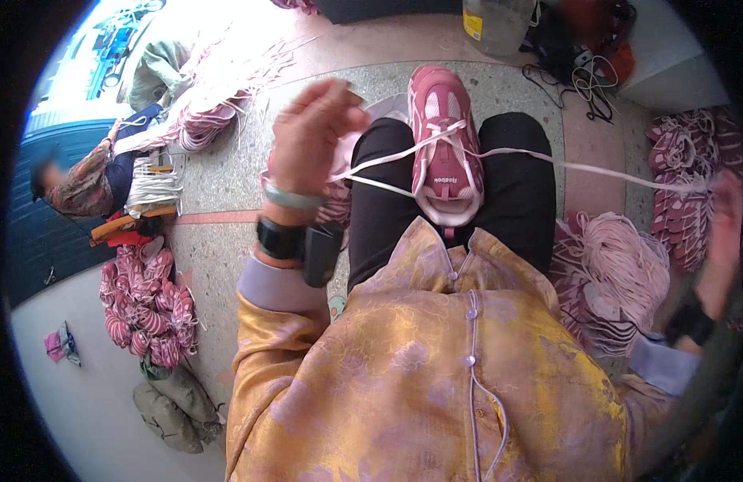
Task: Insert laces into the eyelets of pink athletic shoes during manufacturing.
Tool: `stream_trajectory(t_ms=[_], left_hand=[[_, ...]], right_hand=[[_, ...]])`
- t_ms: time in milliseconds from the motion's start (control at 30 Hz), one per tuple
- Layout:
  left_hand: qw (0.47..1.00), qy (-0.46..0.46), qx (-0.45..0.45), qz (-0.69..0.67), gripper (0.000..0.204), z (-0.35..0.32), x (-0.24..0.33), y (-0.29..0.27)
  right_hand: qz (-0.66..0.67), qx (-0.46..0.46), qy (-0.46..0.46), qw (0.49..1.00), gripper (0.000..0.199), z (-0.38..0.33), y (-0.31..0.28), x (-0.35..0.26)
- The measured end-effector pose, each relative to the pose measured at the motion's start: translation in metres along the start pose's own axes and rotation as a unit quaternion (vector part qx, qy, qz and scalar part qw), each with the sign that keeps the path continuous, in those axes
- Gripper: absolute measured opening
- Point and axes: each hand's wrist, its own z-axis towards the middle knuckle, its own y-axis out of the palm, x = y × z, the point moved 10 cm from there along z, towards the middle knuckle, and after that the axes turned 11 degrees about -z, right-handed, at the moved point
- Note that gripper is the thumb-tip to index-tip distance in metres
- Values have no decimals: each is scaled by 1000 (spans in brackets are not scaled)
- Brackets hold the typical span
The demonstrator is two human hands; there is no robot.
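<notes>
A pink sneaker (445, 153) with a white sole and a light lining rests between my knees, toe pointing away. White shoelace (604, 170) runs from its eyelets far out to the right, stretched nearly straight, into my right hand (725, 221). That hand is smeared by motion at the right rim, but the lace ends at its fingers. On the left, my left hand (319, 132) is raised beside the shoe, fingers curled together and somewhat blurred. Another length of lace passes leftward behind its wrist; whether the fingers hold anything is hidden.
Bundles of pink shoe uppers (685, 193) lie at right, with a heap of pale pink laces (616, 261) nearer my knee. More pink uppers (146, 301) and a grey-green sack (175, 406) are at left. A person (86, 185) sits farther left. A clear container (498, 24) stands ahead.
</notes>
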Motion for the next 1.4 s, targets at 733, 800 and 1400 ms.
stream_trajectory(t_ms=[733,800,1400], left_hand=[[985,-116,-94,83,13,-29,-120,53],[983,-127,-90,95,14,-29,-122,53],[913,-84,-304,257,45,-36,-130,104]], right_hand=[[173,-315,259,897,18,-148,362,20],[185,-301,254,900,17,-147,360,18],[86,-124,152,977,13,-93,263,9]])
